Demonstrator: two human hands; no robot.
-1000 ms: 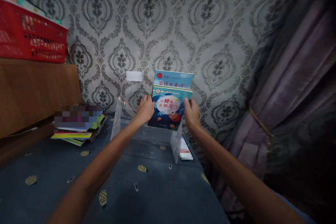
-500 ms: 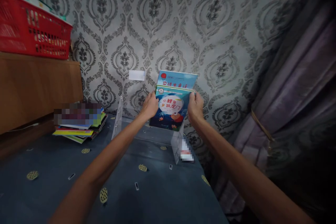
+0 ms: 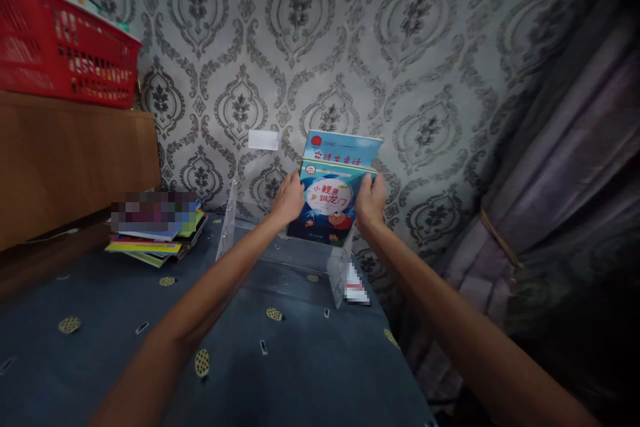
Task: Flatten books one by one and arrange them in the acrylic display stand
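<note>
Between my two hands stands a picture book (image 3: 325, 207) with a dark blue and teal cover, a white circle and red lettering. My left hand (image 3: 290, 200) is closed on its left edge, and my right hand (image 3: 371, 200) grips the right edge with the thumb on the cover. Behind it rises a taller light-blue book (image 3: 345, 145), its lower part hidden. Both books are at the right part of a clear plastic rack (image 3: 337, 273) on the cloth. Whether the front book's bottom rests on the rack I cannot tell.
A pile of books (image 3: 150, 237) lies at left on the dark patterned cloth (image 3: 225, 387). A red basket (image 3: 65, 47) sits on a wooden cabinet (image 3: 75, 167). Right of the rack is a blurred white item (image 3: 356, 288). A curtain (image 3: 490, 233) hangs at right, beyond the table edge.
The view has shifted slightly, so most things appear a little to the right. Both hands keep their hold on the front book, which stays in nearly the same place against the rack.
</note>
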